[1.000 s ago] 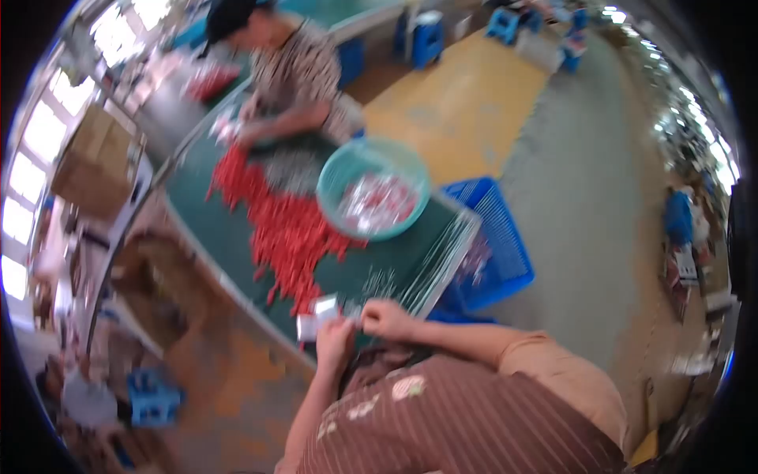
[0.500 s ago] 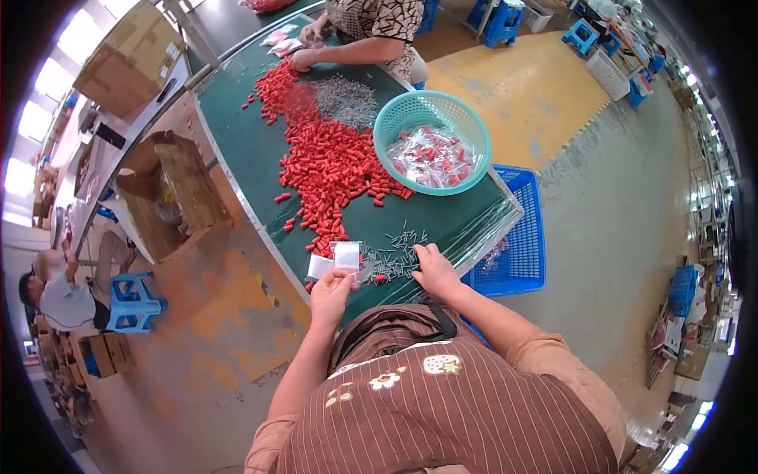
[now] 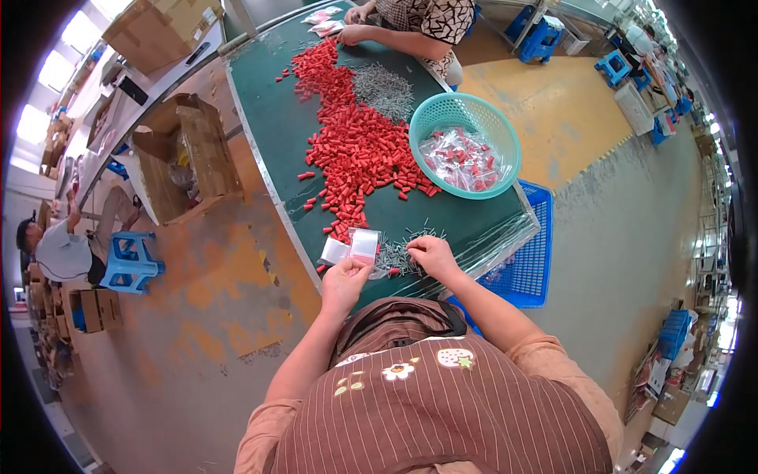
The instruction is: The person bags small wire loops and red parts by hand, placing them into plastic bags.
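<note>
My left hand is closed, thumb and fingers pinching the lower edge of a small clear plastic bag at the table's near end. Beside that bag lies another whitish small bag. To their right is a small spread of grey screws with a stray red plug among them. Over the right side of these screws is my right hand, its fingertips pinched together; what is between them is too small to make out.
A big heap of red plugs covers the green table, with a grey screw pile behind. A turquoise basket holds filled bags. A blue crate stands right of the table. Across it, a co-worker's hands work near bags.
The view has turned, so the table sits farther right in the picture. My right hand has drawn its fingers together over the screws. My left hand stays at the bag.
</note>
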Tool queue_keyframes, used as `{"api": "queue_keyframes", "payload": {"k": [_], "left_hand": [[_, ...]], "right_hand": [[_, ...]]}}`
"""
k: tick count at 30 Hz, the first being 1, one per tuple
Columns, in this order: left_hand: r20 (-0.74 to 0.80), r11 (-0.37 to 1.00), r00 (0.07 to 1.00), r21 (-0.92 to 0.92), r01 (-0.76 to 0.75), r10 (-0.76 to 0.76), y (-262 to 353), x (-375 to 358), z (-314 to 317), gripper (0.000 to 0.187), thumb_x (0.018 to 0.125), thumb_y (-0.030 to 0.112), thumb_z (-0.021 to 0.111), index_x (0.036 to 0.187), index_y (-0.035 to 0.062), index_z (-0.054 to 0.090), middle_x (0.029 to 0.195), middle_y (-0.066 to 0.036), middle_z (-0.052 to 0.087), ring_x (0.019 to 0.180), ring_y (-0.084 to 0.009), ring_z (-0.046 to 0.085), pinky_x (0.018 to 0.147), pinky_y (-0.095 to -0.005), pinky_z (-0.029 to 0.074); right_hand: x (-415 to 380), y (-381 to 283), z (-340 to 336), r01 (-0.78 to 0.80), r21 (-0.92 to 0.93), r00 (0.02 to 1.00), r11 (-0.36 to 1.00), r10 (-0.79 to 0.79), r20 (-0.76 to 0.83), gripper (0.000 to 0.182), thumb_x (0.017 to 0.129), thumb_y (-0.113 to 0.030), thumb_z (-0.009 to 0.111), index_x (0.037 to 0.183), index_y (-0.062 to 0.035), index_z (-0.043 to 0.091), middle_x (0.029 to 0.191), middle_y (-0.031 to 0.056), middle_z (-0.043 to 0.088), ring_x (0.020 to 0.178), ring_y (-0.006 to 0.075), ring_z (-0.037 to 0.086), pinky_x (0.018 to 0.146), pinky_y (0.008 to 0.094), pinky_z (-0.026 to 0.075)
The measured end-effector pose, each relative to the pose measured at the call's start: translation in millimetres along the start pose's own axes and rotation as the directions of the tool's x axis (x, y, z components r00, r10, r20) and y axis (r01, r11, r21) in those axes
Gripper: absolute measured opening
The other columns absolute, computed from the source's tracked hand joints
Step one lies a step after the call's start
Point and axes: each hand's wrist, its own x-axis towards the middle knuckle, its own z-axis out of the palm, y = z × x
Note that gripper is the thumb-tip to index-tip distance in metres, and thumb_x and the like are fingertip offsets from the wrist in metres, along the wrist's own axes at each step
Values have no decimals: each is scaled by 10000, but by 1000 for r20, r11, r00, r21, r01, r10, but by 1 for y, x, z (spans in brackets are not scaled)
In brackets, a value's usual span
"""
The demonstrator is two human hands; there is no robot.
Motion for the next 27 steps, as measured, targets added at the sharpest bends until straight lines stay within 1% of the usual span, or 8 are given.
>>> {"api": "queue_keyframes", "payload": {"k": [3,6,12,15,18,21,25,27], "left_hand": [[-1,997,999,65,-42,43,0,3,3,119,805,112,693,850,2,688,732,-6,649,656,-47,552,601,-215,447],[15,990,999,138,-32,30,11,1,4,161,807,150,685,877,5,694,732,-10,654,664,-54,562,621,-228,458],[14,962,997,262,-73,71,31,1,10,198,793,204,674,883,29,695,746,-93,682,697,-154,646,680,-290,497],[21,929,992,349,-125,126,45,0,13,194,783,208,668,873,37,689,773,-142,680,735,-236,670,698,-332,508],[39,895,980,402,-194,196,58,-5,17,185,773,218,670,850,51,684,797,-161,676,769,-303,664,696,-388,512],[49,887,973,402,-227,227,64,-8,20,177,768,217,670,843,57,683,797,-161,674,772,-323,659,694,-409,513],[51,896,977,392,-209,205,67,-11,21,176,777,212,667,843,49,675,792,-164,667,775,-307,660,692,-379,507],[45,915,983,361,-181,177,66,-11,19,171,778,211,666,844,54,676,799,-170,669,783,-300,663,699,-387,507]], "right_hand": [[0,-7,-6,-271,290,959,918,232,162,198,804,-115,637,939,12,706,894,121,692,766,160,660,723,271,509],[-5,-27,-15,-313,431,949,846,260,180,201,798,-86,651,951,38,693,876,82,682,733,108,635,710,244,497],[-12,-54,-31,-294,486,954,823,226,195,228,791,-81,677,988,32,668,866,72,676,757,128,634,708,259,501],[-21,-79,-33,-174,439,974,881,90,206,190,808,-76,663,979,5,677,877,77,673,768,130,632,712,263,500],[-30,-98,-26,178,142,979,974,-190,75,139,811,-68,645,940,-38,684,849,93,657,751,197,647,685,305,509],[-35,-126,-31,448,-320,892,835,-441,99,106,785,-83,645,885,-64,678,830,118,620,765,289,636,671,366,510],[-35,-133,-28,476,-500,879,724,-409,244,119,754,-112,660,861,-61,664,825,120,607,789,312,627,687,412,508],[-34,-137,-29,474,-454,880,755,-419,222,115,745,-111,664,850,-63,660,823,132,603,791,324,623,697,415,511]]}}
